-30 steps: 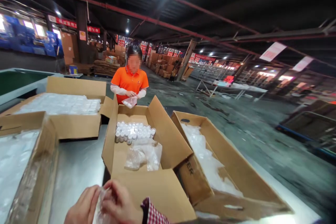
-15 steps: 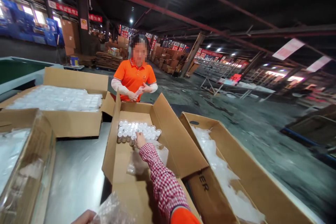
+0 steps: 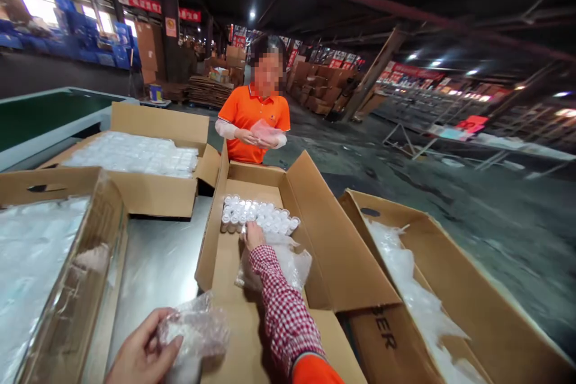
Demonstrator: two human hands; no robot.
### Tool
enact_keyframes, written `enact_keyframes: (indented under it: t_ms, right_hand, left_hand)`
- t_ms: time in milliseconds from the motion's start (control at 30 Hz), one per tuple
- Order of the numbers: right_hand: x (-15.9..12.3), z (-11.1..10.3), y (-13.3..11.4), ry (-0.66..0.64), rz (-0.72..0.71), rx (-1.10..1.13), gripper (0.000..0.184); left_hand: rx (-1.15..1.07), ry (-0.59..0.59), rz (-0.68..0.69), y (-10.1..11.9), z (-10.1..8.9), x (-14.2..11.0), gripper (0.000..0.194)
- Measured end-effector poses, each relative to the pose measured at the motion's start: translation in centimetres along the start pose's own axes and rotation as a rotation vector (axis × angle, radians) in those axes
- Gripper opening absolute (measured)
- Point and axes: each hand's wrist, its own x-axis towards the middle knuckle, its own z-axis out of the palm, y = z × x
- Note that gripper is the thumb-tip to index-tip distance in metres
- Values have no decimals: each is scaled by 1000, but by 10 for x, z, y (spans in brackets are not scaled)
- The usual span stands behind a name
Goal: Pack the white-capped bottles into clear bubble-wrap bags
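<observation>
Left hand (image 3: 141,353) is sitting at the near edge of the scene, fingers curled around a crumpled clear plastic bag (image 3: 195,330) and pinching it against the palm, just over the near-left corner of the middle carton (image 3: 315,234). Right hand (image 3: 253,234), in a red-checked sleeve (image 3: 281,306), is reaching far into that open carton; it's touching the near edge of the cluster of small white-capped bottles (image 3: 258,216) standing upright at the carton's far end. Fingers are pointing away from the camera and hidden behind the back of the hand, so I cannot tell whether they're spread or pinching a bottle. A second loose clear bag (image 3: 292,261) is lying on the carton floor just right of the wrist, touching the bottle cluster. Right of the middle carton, another open carton (image 3: 490,312) is holding what is probably more clear bags, too blurry to confirm. Left side: two more cartons, a near one (image 3: 96,252) and a far one (image 3: 157,192), both filled with clear-wrapped stock, sitting on the metal table (image 3: 157,264). Beyond the far end of the middle carton, a co-worker in an orange shirt (image 3: 252,114) is standing, both of that person's hands holding a thin clear bag (image 3: 265,130) at chest height, well apart from the wearer's hands.
</observation>
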Motion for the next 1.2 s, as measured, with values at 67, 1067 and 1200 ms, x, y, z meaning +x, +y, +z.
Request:
enact_keyframes:
  t_ms: [67,1067,1200]
  right_hand:
    - [-9,-8,-2,60,-13,99,16]
    - [-305,-155,-115,-109,-880,394,36]
    - [-305,-145,-124,-187,-889,195,35]
  left_hand:
    - [-107,10,-9,2,5,0,59]
    - [208,-141,375,37,15,-69,49]
    - [238,-181,388,34,18,-81,47]
